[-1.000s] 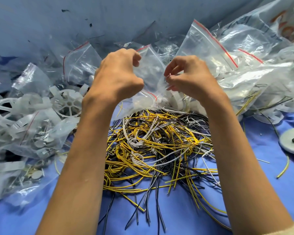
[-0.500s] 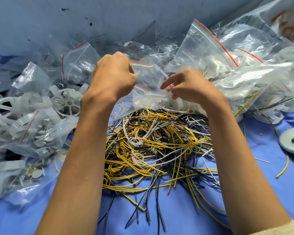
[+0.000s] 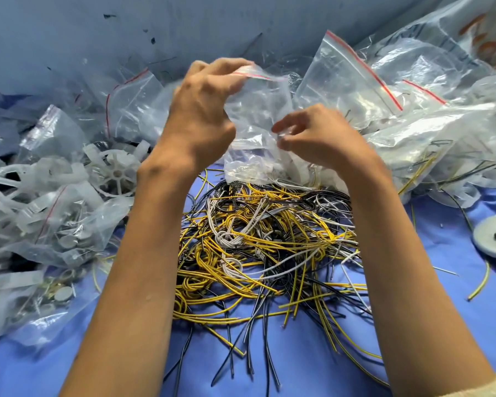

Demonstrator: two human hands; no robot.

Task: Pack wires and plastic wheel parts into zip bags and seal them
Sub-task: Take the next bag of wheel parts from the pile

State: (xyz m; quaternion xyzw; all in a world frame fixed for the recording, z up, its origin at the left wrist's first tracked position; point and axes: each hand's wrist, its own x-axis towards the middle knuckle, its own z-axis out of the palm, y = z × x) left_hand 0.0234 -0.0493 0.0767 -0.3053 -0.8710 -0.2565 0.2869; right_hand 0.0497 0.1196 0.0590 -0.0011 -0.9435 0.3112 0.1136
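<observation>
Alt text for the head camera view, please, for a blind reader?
A person's left hand grips the red-striped top of a clear plastic zip bag while the right hand pinches its side, above a tangled pile of yellow, black and white wires on blue cloth.

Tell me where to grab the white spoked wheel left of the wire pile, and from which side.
Pinch the white spoked wheel by its near rim, or hook a finger between two spokes, coming from above on the wire pile side. It lies roughly flat with its hub up, and that edge looks bare, while plastic strips overlap its left side.
</observation>
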